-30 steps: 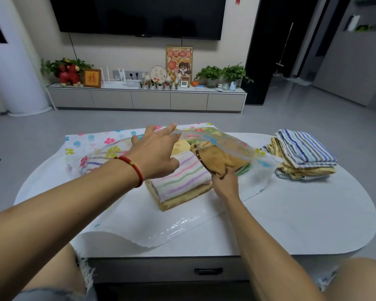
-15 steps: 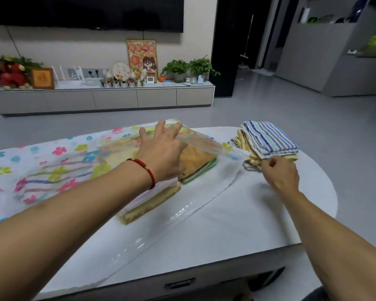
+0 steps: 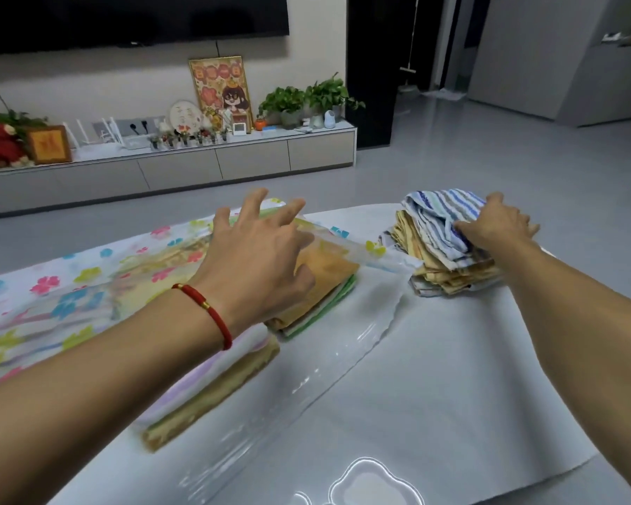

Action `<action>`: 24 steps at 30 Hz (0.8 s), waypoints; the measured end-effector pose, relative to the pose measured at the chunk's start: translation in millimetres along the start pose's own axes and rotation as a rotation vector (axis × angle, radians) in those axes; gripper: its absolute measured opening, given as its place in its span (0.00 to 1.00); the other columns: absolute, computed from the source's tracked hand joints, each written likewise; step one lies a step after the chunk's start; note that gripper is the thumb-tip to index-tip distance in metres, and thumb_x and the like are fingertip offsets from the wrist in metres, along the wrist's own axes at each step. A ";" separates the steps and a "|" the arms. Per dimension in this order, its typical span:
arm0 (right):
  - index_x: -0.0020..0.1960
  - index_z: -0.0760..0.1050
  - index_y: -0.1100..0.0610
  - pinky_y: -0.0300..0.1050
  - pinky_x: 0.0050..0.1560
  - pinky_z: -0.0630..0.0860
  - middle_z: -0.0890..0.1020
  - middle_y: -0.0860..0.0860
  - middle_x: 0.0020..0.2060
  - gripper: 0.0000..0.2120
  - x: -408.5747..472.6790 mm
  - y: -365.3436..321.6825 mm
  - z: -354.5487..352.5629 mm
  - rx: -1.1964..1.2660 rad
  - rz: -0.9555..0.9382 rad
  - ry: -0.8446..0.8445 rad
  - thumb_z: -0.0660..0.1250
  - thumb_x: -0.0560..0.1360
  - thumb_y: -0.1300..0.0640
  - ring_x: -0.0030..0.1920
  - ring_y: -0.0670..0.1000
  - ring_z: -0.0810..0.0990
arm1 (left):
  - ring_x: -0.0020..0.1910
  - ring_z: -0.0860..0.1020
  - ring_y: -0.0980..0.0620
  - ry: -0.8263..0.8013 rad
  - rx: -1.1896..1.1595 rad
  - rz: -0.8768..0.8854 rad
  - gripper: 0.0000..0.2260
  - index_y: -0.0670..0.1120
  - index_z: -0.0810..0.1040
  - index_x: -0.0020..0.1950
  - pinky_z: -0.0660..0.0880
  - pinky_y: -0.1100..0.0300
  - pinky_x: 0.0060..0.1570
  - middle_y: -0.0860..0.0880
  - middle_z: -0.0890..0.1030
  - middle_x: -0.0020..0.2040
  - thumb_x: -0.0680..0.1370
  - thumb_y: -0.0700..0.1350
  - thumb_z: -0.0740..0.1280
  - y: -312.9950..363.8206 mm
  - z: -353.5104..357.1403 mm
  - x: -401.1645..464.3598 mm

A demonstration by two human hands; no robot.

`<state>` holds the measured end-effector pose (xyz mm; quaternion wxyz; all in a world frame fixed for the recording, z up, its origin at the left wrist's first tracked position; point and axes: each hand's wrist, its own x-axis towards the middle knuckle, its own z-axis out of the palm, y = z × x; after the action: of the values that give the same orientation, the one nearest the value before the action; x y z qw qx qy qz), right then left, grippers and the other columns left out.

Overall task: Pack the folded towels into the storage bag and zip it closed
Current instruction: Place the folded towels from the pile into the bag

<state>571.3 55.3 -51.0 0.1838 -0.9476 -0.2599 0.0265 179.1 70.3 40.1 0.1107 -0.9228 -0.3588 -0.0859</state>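
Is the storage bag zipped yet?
No, open. The left hand lifts the storage bag by its clear top flap; folded towels show at its mouth.

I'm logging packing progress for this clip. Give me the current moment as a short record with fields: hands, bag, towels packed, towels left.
left hand: left hand with spread fingers on the storage bag's clear top flap
right hand: right hand grips the blue striped towel on top of the unpacked stack
bag: flower-printed, lying flat on the white table, mouth open, not zipped
towels packed: orange towel over a green-edged one, and a pastel striped towel near the mouth
towels left: the stack at the table's right
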 end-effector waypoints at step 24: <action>0.65 0.80 0.59 0.53 0.48 0.86 0.84 0.59 0.63 0.17 -331.5 -34.0 -84.0 1.031 -0.181 -1.286 0.67 0.79 0.70 0.56 0.61 0.86 | 0.73 0.64 0.39 -0.212 0.133 -0.384 0.32 0.68 0.58 0.74 0.67 0.30 0.63 0.58 0.65 0.77 0.71 0.72 0.59 -140.1 -60.9 -188.3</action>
<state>280.9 -112.2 24.5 0.4121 -0.5198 -0.3447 0.6642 -58.3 33.5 73.7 0.1147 -0.8321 -0.5423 0.0160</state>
